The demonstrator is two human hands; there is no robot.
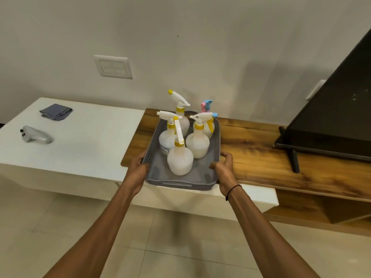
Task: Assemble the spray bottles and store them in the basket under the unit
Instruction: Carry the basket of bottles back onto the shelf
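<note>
Gripping the grey basket (208, 177) by its side walls, your left hand (138, 167) and right hand (222, 167) hold it on the wooden shelf (261, 149); between them stand the spray bottles (180, 157), upright inside.

This is looking like a living room in a home. A long low wall-mounted media unit with a white block (70, 137) and a wood-grain shelf top (261, 145) is running along a plain off-white wall, above a floor of large pale beige tiles (180, 247). A flat black television on slim legs (331, 121) is standing on the wood top. A white wall switch plate (113, 67) is showing above the unit, and a folded grey cloth (56, 111) and a white handheld controller (36, 135) are lying on the white block.
</note>
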